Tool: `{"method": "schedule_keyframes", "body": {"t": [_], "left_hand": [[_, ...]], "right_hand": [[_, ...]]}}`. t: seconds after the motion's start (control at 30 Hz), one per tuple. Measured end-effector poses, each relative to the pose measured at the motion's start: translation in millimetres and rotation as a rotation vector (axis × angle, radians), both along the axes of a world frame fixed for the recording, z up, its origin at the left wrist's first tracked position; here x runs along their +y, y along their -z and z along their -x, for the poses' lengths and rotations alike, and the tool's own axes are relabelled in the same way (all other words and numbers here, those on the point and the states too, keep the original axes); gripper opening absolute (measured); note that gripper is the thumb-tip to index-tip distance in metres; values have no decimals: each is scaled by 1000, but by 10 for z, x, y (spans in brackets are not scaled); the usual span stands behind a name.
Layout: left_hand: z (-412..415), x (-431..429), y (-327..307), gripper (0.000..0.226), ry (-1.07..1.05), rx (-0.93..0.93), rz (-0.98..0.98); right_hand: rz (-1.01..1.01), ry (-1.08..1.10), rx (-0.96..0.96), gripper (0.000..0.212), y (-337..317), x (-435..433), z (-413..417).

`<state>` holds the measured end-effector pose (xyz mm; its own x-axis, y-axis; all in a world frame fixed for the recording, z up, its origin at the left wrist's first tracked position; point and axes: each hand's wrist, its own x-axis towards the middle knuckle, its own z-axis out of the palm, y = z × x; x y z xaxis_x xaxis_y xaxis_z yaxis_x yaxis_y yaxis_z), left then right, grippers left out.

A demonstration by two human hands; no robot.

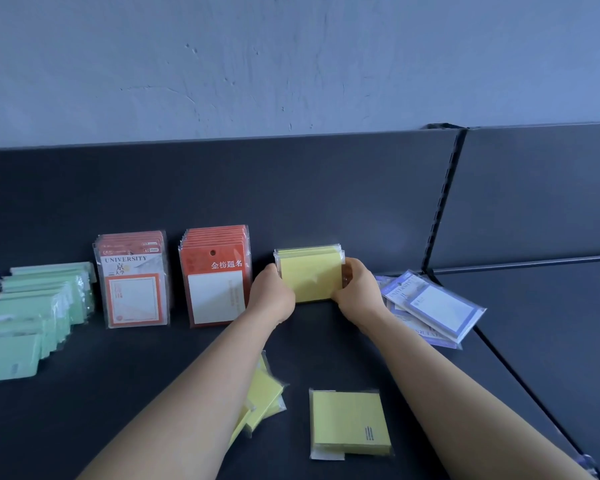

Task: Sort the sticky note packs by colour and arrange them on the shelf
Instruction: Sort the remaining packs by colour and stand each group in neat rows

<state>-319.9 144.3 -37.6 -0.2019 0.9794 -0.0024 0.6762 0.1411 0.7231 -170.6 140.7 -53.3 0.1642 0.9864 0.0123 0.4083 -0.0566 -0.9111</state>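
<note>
Both hands, left hand (272,296) and right hand (355,289), are gripping the upright yellow stack (310,275) against the shelf (326,202) back, squaring it; loose yellow packs (349,422) likely join next.

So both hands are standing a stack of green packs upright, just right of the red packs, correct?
Not quite. In the head view, the upright stack held by the left hand and right hand is yellow, not green; it stands just right of the red packs.
</note>
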Motion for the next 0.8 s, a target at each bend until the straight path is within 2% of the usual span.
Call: {"method": "schedule_keyframes", "body": {"t": [0.27,0.5,0.8], "left_hand": [[27,-17,-13,21,15,18,27],[-55,-94,-90,39,32,150,57],[-80,-80,-99,33,-7,145,51]], "right_hand": [[4,-37,-47,49,-6,-42,-31],[-28,-39,-110,45,-34,-72,-35],[-22,-23,-79,44,-56,-84,-48]]}}
